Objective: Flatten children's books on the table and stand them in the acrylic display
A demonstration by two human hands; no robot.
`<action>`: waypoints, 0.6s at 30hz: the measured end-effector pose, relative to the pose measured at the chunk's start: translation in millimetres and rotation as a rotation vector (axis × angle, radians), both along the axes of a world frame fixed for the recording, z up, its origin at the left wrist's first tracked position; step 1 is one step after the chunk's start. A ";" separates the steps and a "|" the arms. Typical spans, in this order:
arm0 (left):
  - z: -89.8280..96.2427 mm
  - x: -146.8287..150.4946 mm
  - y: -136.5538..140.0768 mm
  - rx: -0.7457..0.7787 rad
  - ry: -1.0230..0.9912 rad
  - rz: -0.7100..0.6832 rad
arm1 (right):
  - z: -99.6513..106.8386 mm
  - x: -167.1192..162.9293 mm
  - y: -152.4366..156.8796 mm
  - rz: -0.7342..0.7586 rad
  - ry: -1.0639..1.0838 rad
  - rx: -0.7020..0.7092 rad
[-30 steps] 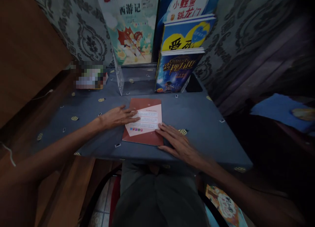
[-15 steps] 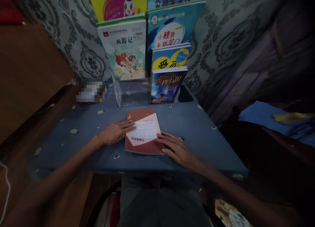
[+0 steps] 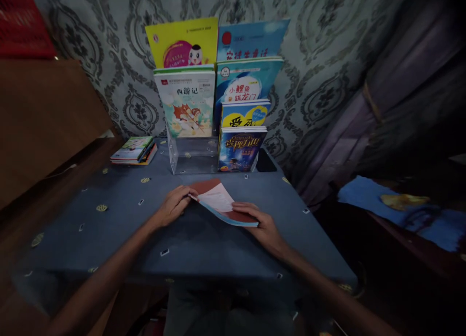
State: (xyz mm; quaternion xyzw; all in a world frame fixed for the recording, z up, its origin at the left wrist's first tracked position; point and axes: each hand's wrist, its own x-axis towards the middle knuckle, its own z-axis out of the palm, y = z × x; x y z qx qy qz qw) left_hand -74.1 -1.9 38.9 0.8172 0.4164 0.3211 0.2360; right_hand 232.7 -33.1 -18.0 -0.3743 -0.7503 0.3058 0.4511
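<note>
A thin book (image 3: 218,196) with a reddish-brown back cover and a pale printed panel is tilted up off the table, its near edge raised and slightly bowed. My left hand (image 3: 176,205) grips its left edge, fingers curled over the cover. On the other side my right hand (image 3: 264,225) holds the right edge, with fingers on top of the cover and the thumb out of sight beneath. Behind the book stands a clear acrylic rack (image 3: 192,163), holding several upright children's books, among them a white one (image 3: 187,105) and a dark blue one (image 3: 240,150).
A small stack of books (image 3: 134,150) lies at the table's back left. Right of the rack rests a flat black object (image 3: 266,161). The table (image 3: 124,239) has a blue-grey patterned cloth. A purple curtain (image 3: 342,127) hangs at the right, and a brown wooden panel (image 3: 47,122) stands at the left.
The book lay flat under both hands; now its near edge is lifted and both hands grip its sides. The view has tilted up, showing more wall.
</note>
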 end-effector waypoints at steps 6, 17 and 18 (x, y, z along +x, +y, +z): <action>9.2 9.7 12.3 -0.097 -0.257 0.178 | 22.8 -29.9 32.4 -0.138 0.231 -0.098; 17.9 9.0 33.7 -0.289 -0.634 0.373 | 54.4 -81.2 81.7 -0.117 0.317 0.029; 17.9 10.1 34.0 -0.297 -0.643 0.377 | 54.5 -82.7 85.0 -0.119 0.335 0.037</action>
